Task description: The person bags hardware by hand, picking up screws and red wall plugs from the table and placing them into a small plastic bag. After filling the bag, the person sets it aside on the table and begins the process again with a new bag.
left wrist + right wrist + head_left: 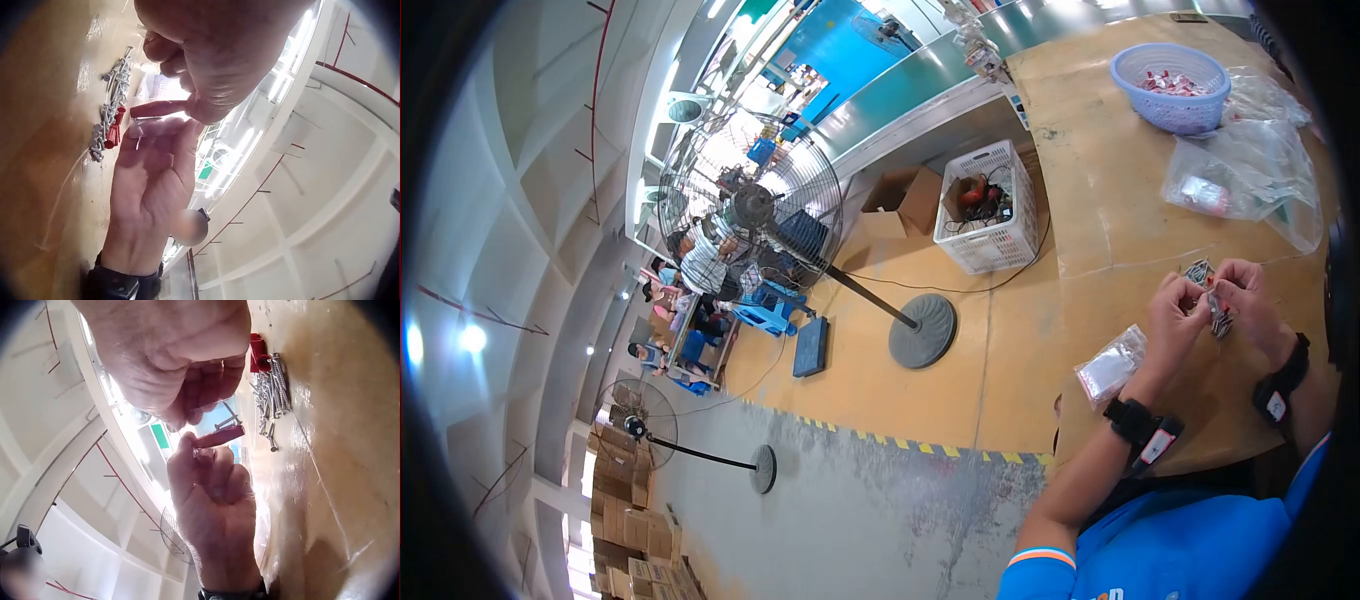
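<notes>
Both hands meet above the table. My left hand (1180, 318) pinches a small clear bag (199, 452) with a red plastic piece (220, 437) showing at it. Two screws (229, 419) show beside the red piece. Opposite, fingers curled, my right hand (1248, 305) holds the bag's other side, largely hidden by its own fingers in the right wrist view. Below the hands lies a pile of silver screws (270, 394), with red plastic pieces (114, 130) right by it.
A packet of clear bags (1112, 368) lies by the left forearm. Farther up the table (1100, 200) are a blue basket (1145, 100) of small red-and-white items and a large clear bag (1250, 165). Beyond the table edge stand a white crate (990, 240) and a floor fan (752, 205).
</notes>
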Tool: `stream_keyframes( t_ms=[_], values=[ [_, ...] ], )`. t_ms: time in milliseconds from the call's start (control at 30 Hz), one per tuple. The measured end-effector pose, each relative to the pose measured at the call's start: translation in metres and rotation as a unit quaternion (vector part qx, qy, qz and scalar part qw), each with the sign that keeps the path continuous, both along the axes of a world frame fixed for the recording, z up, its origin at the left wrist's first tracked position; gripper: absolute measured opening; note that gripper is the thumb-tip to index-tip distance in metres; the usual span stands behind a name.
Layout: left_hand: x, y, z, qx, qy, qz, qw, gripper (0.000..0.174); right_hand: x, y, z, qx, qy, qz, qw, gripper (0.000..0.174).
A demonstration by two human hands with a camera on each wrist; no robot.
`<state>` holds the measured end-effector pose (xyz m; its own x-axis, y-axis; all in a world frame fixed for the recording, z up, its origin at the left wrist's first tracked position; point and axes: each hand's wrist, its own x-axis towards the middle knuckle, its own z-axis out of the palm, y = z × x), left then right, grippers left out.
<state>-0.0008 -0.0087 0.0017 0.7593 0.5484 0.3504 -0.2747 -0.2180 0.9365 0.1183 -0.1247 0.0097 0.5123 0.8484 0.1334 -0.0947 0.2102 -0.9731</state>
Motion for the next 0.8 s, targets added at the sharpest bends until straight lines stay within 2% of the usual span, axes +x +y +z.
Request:
stream_keyframes(
  t_ms=[233,433,533,700,800],
  values=[
    [0.002,-0.002,0.001,-0.080,-0.024,-0.016,0.996,0.009,0.008,-0.001,-0.005,0.016,-0.015,-0.015,1.000,0.014],
    [-0.002,0.001,0.004,-0.017,0.027,-0.019,0.999,0.008,0.013,-0.005,-0.002,0.012,-0.039,-0.024,0.999,0.014],
    [0.000,0.004,-0.005,-0.033,0.039,-0.031,0.998,0.010,0.010,-0.005,0.002,0.008,-0.026,-0.019,0.999,0.014],
    [0.001,0.002,-0.004,-0.008,0.003,-0.035,0.999,0.012,0.010,-0.005,-0.002,-0.028,-0.028,-0.024,0.999,0.013],
    [0.004,0.002,-0.009,-0.028,0.006,-0.056,0.998,0.010,0.005,-0.004,-0.005,-0.002,-0.015,0.018,1.000,0.011]
  ],
)
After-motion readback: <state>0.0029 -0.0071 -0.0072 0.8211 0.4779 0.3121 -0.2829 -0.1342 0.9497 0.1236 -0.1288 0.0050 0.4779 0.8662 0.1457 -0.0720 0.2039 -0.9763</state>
